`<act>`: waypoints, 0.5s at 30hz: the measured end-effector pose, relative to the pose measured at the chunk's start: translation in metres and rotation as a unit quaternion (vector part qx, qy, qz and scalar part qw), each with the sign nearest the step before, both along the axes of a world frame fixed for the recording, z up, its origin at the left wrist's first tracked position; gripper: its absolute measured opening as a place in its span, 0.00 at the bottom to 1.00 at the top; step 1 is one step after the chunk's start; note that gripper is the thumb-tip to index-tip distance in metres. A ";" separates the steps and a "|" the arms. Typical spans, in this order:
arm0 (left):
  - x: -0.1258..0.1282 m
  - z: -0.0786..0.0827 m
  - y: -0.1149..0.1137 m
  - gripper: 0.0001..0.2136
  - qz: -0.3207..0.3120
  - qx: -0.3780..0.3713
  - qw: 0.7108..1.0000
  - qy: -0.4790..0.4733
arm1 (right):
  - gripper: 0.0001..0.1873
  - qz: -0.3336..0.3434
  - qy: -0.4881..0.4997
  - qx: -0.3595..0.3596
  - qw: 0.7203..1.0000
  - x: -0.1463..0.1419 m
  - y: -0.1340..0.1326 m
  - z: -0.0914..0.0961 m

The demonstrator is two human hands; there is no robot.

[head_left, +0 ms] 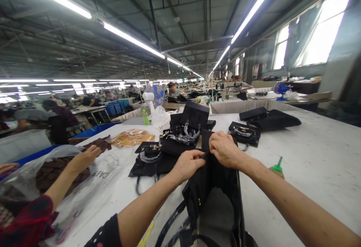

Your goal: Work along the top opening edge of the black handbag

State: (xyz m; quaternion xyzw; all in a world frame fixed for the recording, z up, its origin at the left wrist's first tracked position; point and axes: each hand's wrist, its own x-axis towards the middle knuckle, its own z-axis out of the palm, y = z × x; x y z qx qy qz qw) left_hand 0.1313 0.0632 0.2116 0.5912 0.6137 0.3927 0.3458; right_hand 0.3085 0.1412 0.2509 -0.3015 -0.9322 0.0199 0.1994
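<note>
A black handbag (pixel 194 186) stands in front of me on the white table, its mouth facing me and its dark handles hanging toward the near edge. My left hand (pixel 188 166) pinches the bag's far upper edge between thumb and fingers. Close beside it, my right hand (pixel 224 148) grips the same edge with curled fingers. Just beyond my hands lies a pile of black handbags (pixel 175 141), some with plastic-wrapped handles. A smaller black bag (pixel 148 158) with a gold clasp rests left of the pile.
On the left, a co-worker's hand (pixel 89 156) touches brown pieces by a clear plastic bag (pixel 98 186). Yellow pieces (pixel 132 137) lie in plastic. A green bottle (pixel 145 117) stands behind. More black bags (pixel 278 121) and a green-capped glue bottle (pixel 278 167) are at right.
</note>
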 end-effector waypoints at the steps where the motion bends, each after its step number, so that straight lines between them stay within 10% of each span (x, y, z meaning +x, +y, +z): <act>1: 0.000 0.000 0.000 0.16 0.002 0.000 1.000 0.000 | 0.07 0.002 0.002 0.000 1.000 0.001 0.000 0.000; 15: 0.007 0.005 -0.003 0.14 -0.011 -0.012 0.999 -0.032 | 0.06 -0.016 -0.013 0.014 1.000 0.006 0.008 -0.003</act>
